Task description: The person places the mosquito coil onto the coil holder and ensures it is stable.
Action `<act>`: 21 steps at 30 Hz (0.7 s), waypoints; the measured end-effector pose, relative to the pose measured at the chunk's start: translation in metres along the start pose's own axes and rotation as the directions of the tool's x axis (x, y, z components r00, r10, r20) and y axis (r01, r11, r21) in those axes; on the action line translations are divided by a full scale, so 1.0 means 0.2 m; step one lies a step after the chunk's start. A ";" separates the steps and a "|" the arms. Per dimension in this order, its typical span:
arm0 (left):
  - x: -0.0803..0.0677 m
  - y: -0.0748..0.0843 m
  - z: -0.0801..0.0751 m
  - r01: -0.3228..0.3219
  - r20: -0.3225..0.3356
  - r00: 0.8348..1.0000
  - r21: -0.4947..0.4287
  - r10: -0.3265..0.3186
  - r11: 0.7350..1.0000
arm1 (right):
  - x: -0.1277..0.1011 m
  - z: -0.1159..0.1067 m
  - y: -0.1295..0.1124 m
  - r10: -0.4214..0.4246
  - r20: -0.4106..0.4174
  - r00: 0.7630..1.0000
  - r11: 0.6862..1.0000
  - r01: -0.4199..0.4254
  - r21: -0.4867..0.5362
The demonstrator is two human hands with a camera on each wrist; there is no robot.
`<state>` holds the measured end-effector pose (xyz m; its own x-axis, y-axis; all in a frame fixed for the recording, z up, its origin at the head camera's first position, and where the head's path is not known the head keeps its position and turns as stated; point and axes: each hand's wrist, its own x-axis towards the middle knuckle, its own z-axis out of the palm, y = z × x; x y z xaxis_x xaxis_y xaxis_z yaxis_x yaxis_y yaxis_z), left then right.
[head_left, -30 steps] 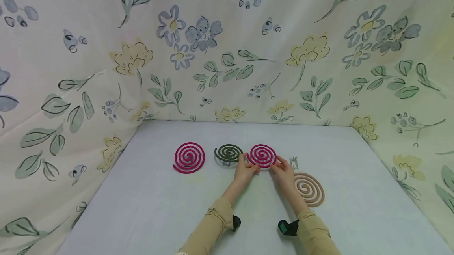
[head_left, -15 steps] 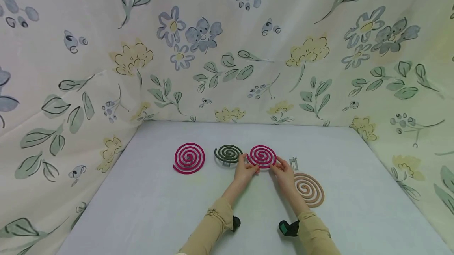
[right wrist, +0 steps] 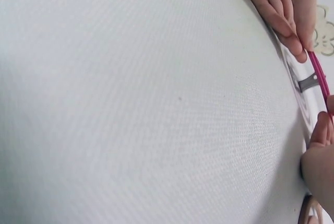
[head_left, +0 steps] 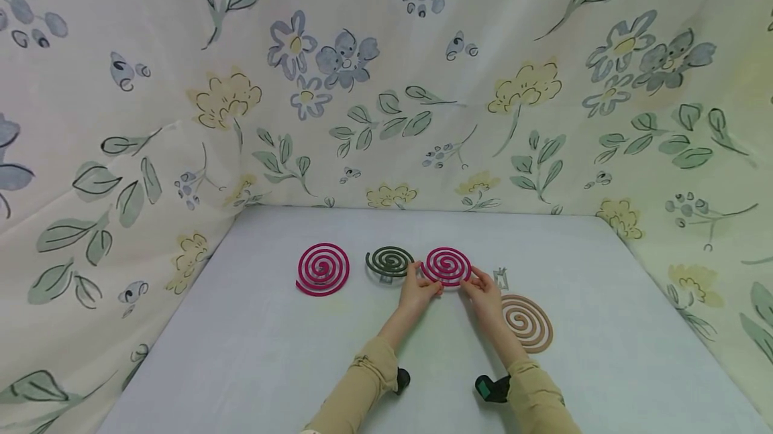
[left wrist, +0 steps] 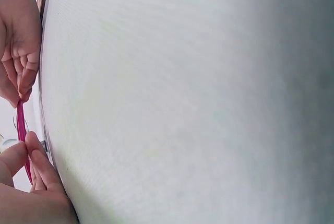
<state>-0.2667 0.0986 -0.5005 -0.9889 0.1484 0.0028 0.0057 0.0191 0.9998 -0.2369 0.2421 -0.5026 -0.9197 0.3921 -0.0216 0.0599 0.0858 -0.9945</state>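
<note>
— Backdrop?
— Floral cloth (head_left: 386, 78), cream ground, hung behind and wrapped round both sides. Printed with grey-blue flowers, pale yellow blooms, grey-green leaves, small dark berries. Creased at the left, where a fold slants down to the table's far left corner.

— Surface?
— Table (head_left: 272, 360) under a plain pale blue-grey cover, matte, fine weave visible in both wrist views. Far edge straight against the cloth; left and right edges run out toward the near corners, cloth draped along each.

— Light?
— Even, soft, no hard shadows. Slight yellowish tint on the cover near the middle. No window or lamp in view.
</note>
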 end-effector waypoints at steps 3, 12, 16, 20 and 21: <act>-0.01 0.01 0.00 0.004 -0.002 1.000 -0.006 -0.004 1.000 | 0.03 -0.01 0.07 -0.087 0.006 0.996 0.994 0.086 0.069; 0.00 0.00 0.00 0.009 -0.001 1.000 -0.004 -0.009 1.000 | 0.00 0.00 0.01 -0.011 -0.004 1.000 1.000 0.011 -0.005; 0.00 0.00 0.00 0.009 -0.001 1.000 -0.002 -0.009 1.000 | 0.00 0.00 -0.02 0.040 0.004 0.999 0.999 -0.040 -0.025; 0.00 0.00 0.00 0.012 -0.002 1.000 -0.001 -0.012 1.000 | 0.01 0.00 0.00 0.046 0.008 0.999 0.999 -0.046 -0.025; 0.00 0.01 0.00 0.013 -0.003 1.000 0.004 -0.013 1.000 | 0.01 0.00 0.00 0.046 0.008 0.999 0.999 -0.045 -0.026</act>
<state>-0.2670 0.0979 -0.4994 -0.9894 0.1452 -0.0102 -0.0067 0.0247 0.9997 -0.2390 0.2436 -0.5023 -0.9190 0.3884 -0.0677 0.1116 0.0916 -0.9895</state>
